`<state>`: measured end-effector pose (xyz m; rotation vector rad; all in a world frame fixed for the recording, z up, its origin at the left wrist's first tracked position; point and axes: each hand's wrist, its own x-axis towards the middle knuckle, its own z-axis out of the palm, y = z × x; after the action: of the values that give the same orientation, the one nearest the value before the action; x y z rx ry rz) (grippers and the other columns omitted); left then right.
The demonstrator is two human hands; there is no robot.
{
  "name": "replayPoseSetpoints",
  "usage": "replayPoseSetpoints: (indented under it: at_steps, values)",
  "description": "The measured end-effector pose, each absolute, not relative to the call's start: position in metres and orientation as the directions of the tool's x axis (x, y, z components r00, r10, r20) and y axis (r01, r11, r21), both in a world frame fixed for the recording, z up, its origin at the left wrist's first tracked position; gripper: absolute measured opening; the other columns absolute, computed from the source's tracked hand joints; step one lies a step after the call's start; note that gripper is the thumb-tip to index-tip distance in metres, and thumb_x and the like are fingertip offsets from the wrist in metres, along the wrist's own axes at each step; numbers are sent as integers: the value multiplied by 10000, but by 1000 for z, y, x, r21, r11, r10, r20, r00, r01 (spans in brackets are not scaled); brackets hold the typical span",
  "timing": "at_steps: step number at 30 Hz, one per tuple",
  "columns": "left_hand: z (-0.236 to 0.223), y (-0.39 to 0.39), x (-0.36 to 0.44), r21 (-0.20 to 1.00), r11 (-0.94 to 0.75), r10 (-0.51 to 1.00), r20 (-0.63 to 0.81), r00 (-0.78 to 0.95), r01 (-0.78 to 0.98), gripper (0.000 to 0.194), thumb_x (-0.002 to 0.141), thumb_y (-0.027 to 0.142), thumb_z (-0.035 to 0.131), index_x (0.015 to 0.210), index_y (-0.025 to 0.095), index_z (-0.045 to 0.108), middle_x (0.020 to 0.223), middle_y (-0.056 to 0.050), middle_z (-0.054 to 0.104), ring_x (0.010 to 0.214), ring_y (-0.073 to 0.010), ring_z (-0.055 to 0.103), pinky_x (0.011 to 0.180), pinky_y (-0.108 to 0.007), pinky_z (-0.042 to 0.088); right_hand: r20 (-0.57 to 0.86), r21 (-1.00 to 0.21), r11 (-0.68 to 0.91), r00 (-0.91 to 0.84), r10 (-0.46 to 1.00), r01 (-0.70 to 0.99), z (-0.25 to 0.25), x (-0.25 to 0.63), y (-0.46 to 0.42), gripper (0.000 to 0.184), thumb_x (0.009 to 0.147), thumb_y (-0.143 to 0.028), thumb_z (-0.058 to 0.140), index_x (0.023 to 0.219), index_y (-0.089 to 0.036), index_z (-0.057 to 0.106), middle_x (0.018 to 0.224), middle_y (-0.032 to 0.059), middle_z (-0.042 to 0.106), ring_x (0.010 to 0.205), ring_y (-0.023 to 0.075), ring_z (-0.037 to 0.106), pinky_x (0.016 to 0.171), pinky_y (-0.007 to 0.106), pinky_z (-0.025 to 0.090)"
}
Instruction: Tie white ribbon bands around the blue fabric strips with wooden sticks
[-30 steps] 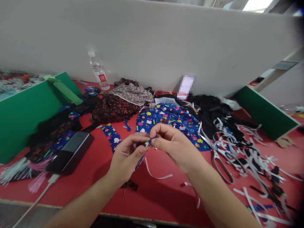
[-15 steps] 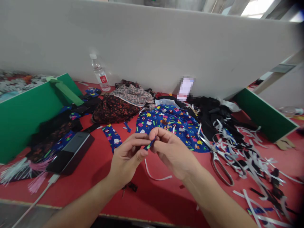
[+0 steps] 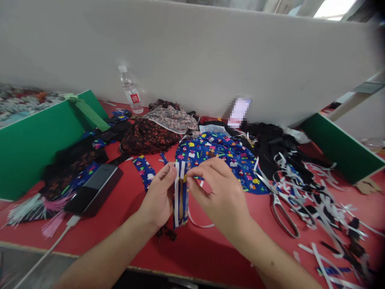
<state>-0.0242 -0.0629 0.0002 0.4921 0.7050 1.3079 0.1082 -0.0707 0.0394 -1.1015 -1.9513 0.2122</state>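
Right now both hands are on a small printed strip (image 3: pixel 181 200) edged with white bands, held up just in front of the blue cloth (image 3: pixel 218 154) that lies on the red tabletop (image 3: pixel 207 257). The left hand (image 3: pixel 159 196) grips the strip's left side, thumb toward the top; the right hand (image 3: pixel 222 188) pinches its upper right edge with the fingertips. Scissors (image 3: pixel 273 188) lie at the blue cloth's right, their tips by its edge. Dark floral cloth (image 3: pixel 147 138) is bunched to its left, a bottle (image 3: pixel 132 94) stands beyond its left side, and a blurred phone (image 3: pixel 239 112) is propped behind it.
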Motion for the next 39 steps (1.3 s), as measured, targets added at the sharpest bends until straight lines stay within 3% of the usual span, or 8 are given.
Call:
replayPoseSetpoints:
  at_steps: [6,13,18,24,29,33,39]
  values:
    - [-5,-60,-22,654,262,962,-238,136,-710,247,686,363,745,753,170,607,650,18,624,685,-151,639,645,-250,512,621,-196,654,-424,659,730,26,106,-65,187,891,-171,485,788,-185,640,813,66,608,788,188,543,717,344,432]
    - [-10,-58,-22,588,306,947,-270,175,-749,164,730,269,720,752,161,598,657,36,590,579,-74,551,563,-177,451,489,-20,668,-575,656,744,18,112,-57,179,899,-141,459,849,-178,627,875,84,600,854,219,519,747,373,402]
    - [-9,-57,-24,621,337,932,-329,155,-708,190,731,290,715,708,156,583,597,41,527,522,-64,489,494,-166,405,397,91,689,-661,637,719,17,113,-51,216,907,-107,414,845,-163,614,855,88,588,853,222,508,760,373,404]
    - [-9,-58,-25,713,419,901,-406,156,-563,282,733,423,681,713,161,580,584,35,531,501,-72,477,484,-183,384,384,-36,724,-660,646,688,19,115,-45,206,918,-154,432,815,-159,610,822,81,577,824,198,525,773,350,423]
    - [-10,-57,-30,841,435,901,-408,150,-321,376,776,529,568,666,169,575,507,22,544,437,-96,461,438,-214,340,423,-82,765,-672,608,639,21,114,-45,215,909,-151,444,773,-146,611,776,78,583,768,191,532,727,332,451]
    - [-7,-56,-31,896,409,909,-385,157,-171,372,809,495,507,655,165,581,510,10,564,494,-130,503,490,-237,371,423,-50,776,-691,587,628,20,113,-46,184,887,-142,486,758,-137,617,774,79,589,781,201,546,731,336,455]
    - [-4,-54,-28,947,306,951,-300,74,-93,285,822,388,468,682,177,598,571,11,574,582,-149,536,569,-251,400,394,-14,774,-708,586,633,15,113,-48,162,878,-143,512,765,-133,628,793,83,596,795,203,543,747,341,458]
